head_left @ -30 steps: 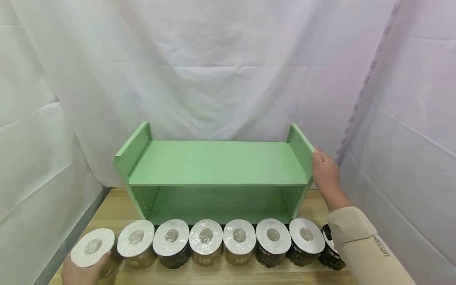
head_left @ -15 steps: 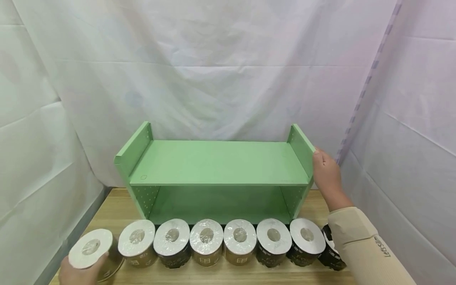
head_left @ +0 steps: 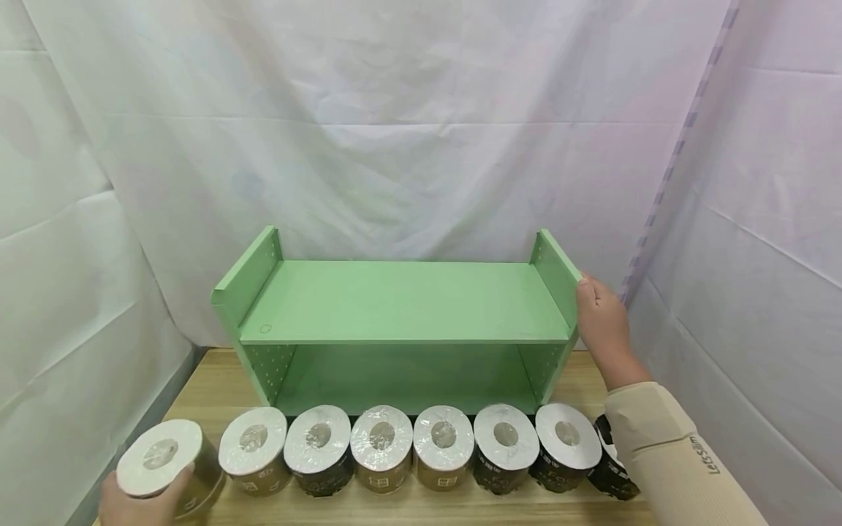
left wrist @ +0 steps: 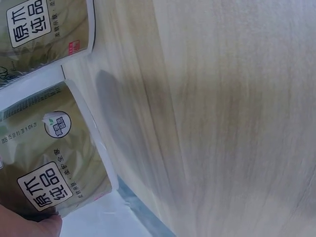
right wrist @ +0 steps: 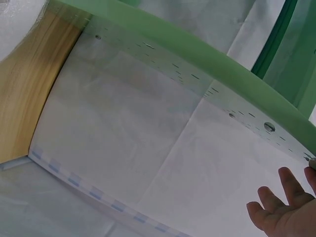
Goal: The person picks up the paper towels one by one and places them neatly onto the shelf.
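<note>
Toilet roll (head_left: pixel 177 459) clasped in my left hand (head_left: pixel 140 508), I'm likely positioning it and next need steadiness, though I can't tell whether my right hand (head_left: pixel 602 323) grips the shelf (head_left: pixel 408 303).

Gold-wrapped roll (head_left: pixel 172 454), leftmost — green shelf (head_left: pixel 401 301) behind

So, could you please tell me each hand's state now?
Left hand: closed, holding the leftmost gold-wrapped, white, cylindrical paper roll.
Right hand: at the edge of the green, boxy shelf unit; whether it grips cannot be told.
</note>
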A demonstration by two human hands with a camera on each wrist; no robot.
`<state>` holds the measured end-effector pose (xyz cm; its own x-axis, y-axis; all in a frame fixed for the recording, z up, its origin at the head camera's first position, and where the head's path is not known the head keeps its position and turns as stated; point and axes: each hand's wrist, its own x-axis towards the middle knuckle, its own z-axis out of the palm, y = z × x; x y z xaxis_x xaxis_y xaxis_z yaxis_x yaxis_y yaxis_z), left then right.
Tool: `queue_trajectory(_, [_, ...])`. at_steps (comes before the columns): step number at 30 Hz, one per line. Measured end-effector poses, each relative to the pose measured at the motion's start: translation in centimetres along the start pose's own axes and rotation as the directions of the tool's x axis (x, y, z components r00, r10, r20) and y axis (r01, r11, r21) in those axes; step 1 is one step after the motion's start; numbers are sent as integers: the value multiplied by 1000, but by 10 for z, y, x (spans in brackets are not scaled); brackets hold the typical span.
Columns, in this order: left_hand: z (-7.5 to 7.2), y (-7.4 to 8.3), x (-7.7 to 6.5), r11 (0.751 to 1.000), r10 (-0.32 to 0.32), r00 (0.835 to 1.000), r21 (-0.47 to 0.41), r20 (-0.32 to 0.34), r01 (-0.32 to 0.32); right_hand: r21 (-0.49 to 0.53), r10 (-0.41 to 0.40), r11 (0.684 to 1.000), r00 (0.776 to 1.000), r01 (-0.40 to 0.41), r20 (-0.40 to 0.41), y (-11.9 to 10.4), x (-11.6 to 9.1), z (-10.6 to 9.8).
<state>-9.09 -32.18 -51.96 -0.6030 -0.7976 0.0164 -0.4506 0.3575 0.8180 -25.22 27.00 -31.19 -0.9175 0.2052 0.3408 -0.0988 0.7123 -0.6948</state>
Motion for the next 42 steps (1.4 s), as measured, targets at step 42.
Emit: queue_trajectory(42, [-39, 73, -12, 982, 83, 990, -159, -111, -100, 34, -3, 999, 1000, 2, 12, -2, 1, 6])
